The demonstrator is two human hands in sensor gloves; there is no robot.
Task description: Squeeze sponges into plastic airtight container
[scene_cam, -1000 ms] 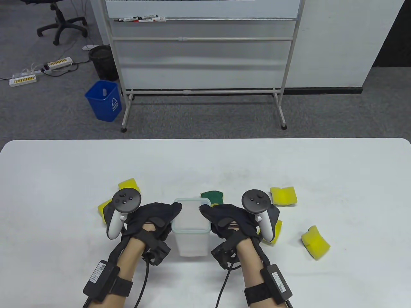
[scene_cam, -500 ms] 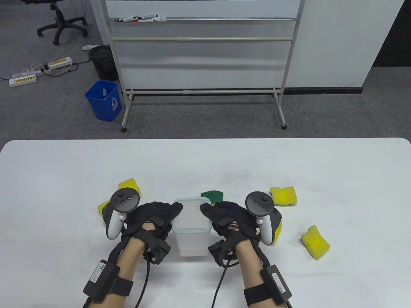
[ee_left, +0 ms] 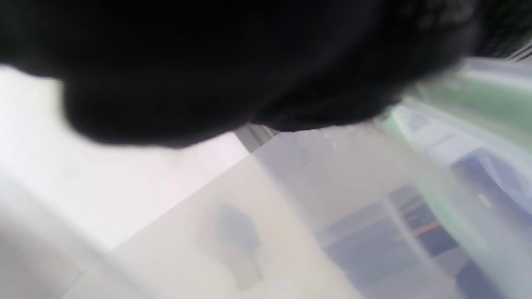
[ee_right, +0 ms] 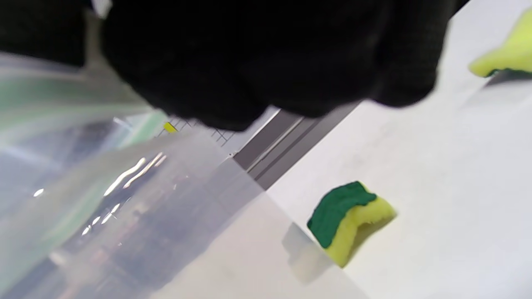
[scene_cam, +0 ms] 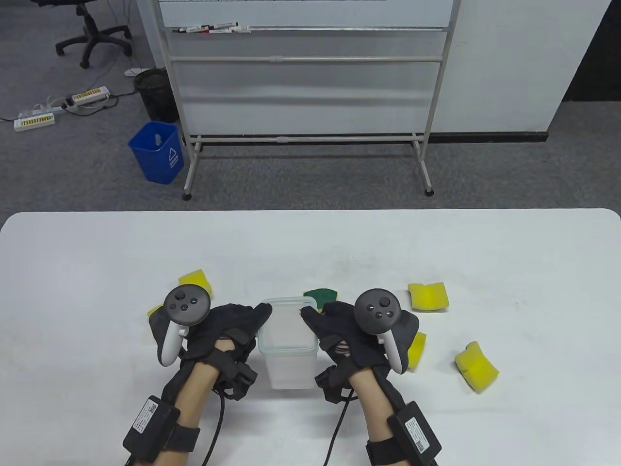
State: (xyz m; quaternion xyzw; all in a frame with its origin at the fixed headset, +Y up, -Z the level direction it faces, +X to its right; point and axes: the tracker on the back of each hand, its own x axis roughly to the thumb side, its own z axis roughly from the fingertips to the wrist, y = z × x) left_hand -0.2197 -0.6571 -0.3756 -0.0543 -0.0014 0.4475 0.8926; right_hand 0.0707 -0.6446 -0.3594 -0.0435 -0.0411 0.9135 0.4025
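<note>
At the table's near edge, a person's left hand (scene_cam: 228, 330) and right hand (scene_cam: 347, 335) clasp the sides of a clear container (scene_cam: 287, 347), fingers curled round its rim. It stands upright between them, with what looks like a lid on top, and no sponge shows through its walls. Just beyond and to both sides, six yellow-and-green sponges lie loose on the table (scene_cam: 310, 242), among them one (scene_cam: 427, 296) far right. By the look of it, every squeeze is yet to come.
</note>
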